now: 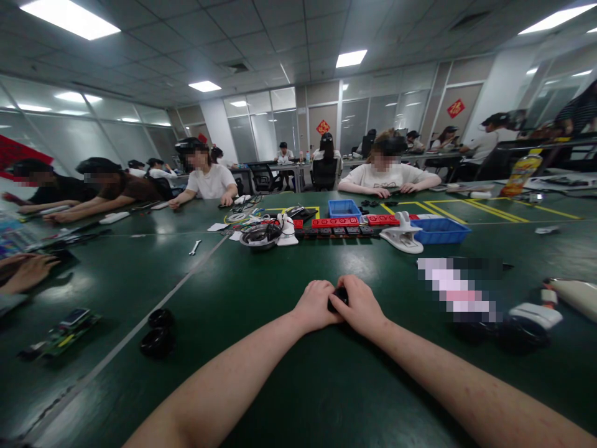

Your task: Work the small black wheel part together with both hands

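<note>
Head view: small black part [337, 297] pinched between left hand [315, 306] and right hand [360, 307], both closed on it, held low over green table [289, 386]. Mostly hidden by fingers; shape not discernible. Left of grip: two black round pieces [157, 333], well apart, untouched; farther left, green circuit board [63, 331]. Beyond grip: red terminal strips [336, 222], blue tray [440, 230], white clamp [402, 236]. Right of grip: white-and-black device [529, 320]. Progress judged early: one part in hand, others still waiting.
</note>
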A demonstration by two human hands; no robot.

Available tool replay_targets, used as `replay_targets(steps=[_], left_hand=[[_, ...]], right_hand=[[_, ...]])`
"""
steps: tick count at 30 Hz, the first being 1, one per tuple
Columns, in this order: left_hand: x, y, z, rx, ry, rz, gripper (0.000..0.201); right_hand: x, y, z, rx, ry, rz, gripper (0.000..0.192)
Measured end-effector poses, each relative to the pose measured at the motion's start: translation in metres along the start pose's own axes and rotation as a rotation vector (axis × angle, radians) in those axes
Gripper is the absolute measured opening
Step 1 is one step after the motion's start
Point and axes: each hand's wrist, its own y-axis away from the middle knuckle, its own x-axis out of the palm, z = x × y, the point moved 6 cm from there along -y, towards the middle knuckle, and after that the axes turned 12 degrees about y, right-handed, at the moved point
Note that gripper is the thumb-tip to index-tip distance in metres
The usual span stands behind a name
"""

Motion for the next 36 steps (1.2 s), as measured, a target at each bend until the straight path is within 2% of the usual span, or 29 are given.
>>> replay_targets(steps=[6,15,19,24,28,30,34,36], left_hand=[[-0.002,0.000,0.000,-0.031,-0.013,-0.002,0.036],[-0.006,0.000,0.002,-0.056,-0.001,-0.009,0.039],[-0.012,-0.001,0.007,0.037,0.086,0.051,0.038],[-0.010,-0.003,0.018,0.058,0.182,0.176,0.031],[-0.006,-0.003,0.019,0.081,0.189,0.209,0.022],[-0.005,-0.003,0.018,0.086,0.209,0.198,0.028],[-0.009,-0.002,0.018,0.028,0.243,0.135,0.070],[-0.009,-0.001,0.016,0.011,0.212,0.110,0.081]], right_hand=[[0.000,0.001,-0.002,0.021,0.048,-0.033,0.018],[-0.005,-0.001,0.000,-0.012,0.021,-0.012,0.015],[-0.009,0.000,0.006,-0.091,-0.044,-0.011,0.014],[-0.013,0.005,0.020,-0.303,-0.238,0.027,0.025],[-0.013,0.007,0.020,-0.306,-0.348,0.051,0.027],[-0.015,0.008,0.020,-0.305,-0.341,0.022,0.030],[-0.017,0.009,0.017,-0.265,-0.214,-0.063,0.038],[-0.017,0.008,0.013,-0.207,-0.148,-0.091,0.038]])
